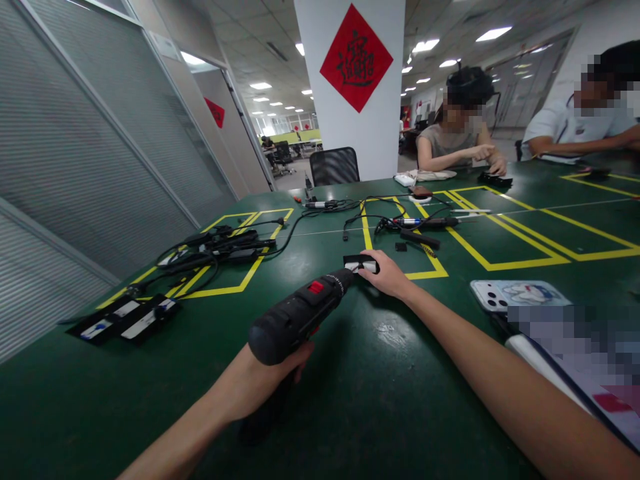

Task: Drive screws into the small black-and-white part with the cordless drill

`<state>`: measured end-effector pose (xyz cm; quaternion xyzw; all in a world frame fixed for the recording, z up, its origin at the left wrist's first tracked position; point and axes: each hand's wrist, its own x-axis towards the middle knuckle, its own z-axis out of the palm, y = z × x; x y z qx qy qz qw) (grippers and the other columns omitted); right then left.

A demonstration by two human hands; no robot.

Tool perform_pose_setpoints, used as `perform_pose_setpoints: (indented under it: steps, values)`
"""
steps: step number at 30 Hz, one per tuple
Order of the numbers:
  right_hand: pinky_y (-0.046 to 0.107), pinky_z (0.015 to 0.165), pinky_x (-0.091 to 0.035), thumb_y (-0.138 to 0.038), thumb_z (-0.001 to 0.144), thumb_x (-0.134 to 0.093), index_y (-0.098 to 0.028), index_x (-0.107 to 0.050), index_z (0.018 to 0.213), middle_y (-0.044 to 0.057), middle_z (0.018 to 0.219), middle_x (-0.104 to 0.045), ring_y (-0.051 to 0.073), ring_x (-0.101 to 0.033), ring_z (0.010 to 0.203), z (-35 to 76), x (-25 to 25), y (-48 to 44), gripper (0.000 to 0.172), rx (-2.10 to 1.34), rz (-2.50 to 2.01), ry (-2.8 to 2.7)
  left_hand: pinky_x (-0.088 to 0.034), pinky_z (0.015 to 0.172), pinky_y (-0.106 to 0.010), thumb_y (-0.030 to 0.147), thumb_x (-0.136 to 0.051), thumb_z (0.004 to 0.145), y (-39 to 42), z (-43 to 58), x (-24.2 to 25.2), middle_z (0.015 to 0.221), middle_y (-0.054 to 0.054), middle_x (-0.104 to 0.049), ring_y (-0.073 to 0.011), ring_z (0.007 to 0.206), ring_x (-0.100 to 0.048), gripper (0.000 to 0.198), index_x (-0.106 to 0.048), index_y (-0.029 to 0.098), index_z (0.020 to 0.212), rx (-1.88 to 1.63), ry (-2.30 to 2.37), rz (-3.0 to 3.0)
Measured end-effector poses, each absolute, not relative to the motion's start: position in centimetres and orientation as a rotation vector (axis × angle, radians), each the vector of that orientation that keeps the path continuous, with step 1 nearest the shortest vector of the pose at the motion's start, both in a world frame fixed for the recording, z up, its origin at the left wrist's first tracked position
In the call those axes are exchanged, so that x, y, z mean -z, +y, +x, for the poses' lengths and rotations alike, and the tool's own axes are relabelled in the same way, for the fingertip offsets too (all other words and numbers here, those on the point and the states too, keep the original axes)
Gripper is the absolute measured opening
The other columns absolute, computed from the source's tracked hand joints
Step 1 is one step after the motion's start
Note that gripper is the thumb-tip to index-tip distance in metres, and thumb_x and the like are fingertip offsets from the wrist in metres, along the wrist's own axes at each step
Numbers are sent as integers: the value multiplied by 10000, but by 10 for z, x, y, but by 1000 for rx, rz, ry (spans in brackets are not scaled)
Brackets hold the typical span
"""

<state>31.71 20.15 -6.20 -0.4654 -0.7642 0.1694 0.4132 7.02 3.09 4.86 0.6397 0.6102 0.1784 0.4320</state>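
A black cordless drill with a red switch on top is in my left hand, whose fingers wrap round the handle. Its chuck points forward and to the right, up to a small black-and-white piece. My right hand pinches that piece at its right end, low over the green table. The chuck overlaps the piece in view, so I cannot tell whether the drill's tip touches it.
Black cables and adapters lie heaped at left, behind two black-and-white flat pieces. A pen-like tool and more cables lie ahead. A phone is at right. Two people sit across the table, one handling a black object.
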Motion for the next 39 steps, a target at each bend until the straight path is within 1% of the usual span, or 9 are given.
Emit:
perform_pose_setpoints:
  steps: [6, 8, 10, 12, 19, 24, 28, 35, 39]
  values:
    - [345, 914, -426, -335, 790, -611, -217, -547, 1181, 65, 1089, -565, 192, -564, 980, 316, 60, 200, 414, -447, -1171, -1909, -416, 621, -311, 416, -536, 805, 31, 71, -49, 622, -27, -599, -182, 615, -532, 286, -593, 182, 651, -427, 1494, 1614]
    - [345, 917, -424, -338, 788, -612, -216, -549, 1177, 66, 1088, -566, 193, -563, 981, 316, 60, 200, 413, -454, -1166, -1904, -421, 620, -315, 430, -540, 805, 30, 70, -48, 630, -23, -602, -186, 619, -539, 265, -616, 180, 757, -433, 1497, 1611]
    - [344, 920, -423, -336, 785, -614, -213, -549, 1176, 67, 1088, -567, 195, -562, 986, 316, 60, 201, 415, -460, -1167, -1905, -426, 612, -319, 442, -545, 802, 30, 69, -47, 624, -12, -601, -191, 610, -543, 290, -616, 184, 914, -457, 1489, 1593]
    - [345, 924, -421, -331, 784, -614, -210, -548, 1179, 68, 1090, -567, 196, -560, 993, 316, 60, 201, 419, -463, -1170, -1907, -429, 605, -321, 452, -550, 797, 29, 68, -46, 620, -9, -600, -194, 604, -547, 321, -603, 184, 966, -471, 1489, 1580]
    - [340, 918, -421, -344, 788, -610, -204, -545, 1178, 69, 1085, -568, 194, -560, 987, 316, 61, 201, 420, -436, -1166, -1913, -430, 607, -319, 432, -555, 791, 30, 67, -46, 620, -22, -617, -204, 617, -563, 268, -625, 179, 845, -480, 1499, 1589]
    - [338, 912, -423, -345, 786, -610, -210, -550, 1170, 66, 1085, -570, 194, -560, 985, 316, 62, 202, 411, -433, -1163, -1915, -436, 622, -326, 435, -551, 797, 30, 67, -48, 622, -18, -612, -202, 620, -561, 288, -640, 181, 902, -472, 1477, 1593]
    - [340, 912, -422, -337, 785, -609, -215, -552, 1172, 64, 1085, -572, 196, -559, 987, 317, 61, 202, 410, -433, -1163, -1915, -438, 631, -324, 444, -539, 801, 30, 66, -45, 631, -36, -620, -197, 624, -564, 288, -632, 181, 731, -441, 1496, 1598]
    - [334, 898, -429, -337, 790, -606, -219, -552, 1170, 60, 1075, -572, 194, -567, 964, 317, 59, 200, 402, -438, -1168, -1913, -436, 616, -324, 434, -539, 797, 32, 69, -46, 631, -26, -613, -195, 617, -561, 272, -626, 176, 786, -441, 1513, 1583]
    - [332, 900, -428, -323, 788, -606, -220, -553, 1172, 61, 1077, -565, 193, -566, 972, 317, 60, 200, 402, -433, -1169, -1921, -427, 629, -330, 443, -537, 795, 32, 72, -46, 618, -32, -611, -191, 607, -549, 303, -614, 177, 673, -432, 1525, 1621]
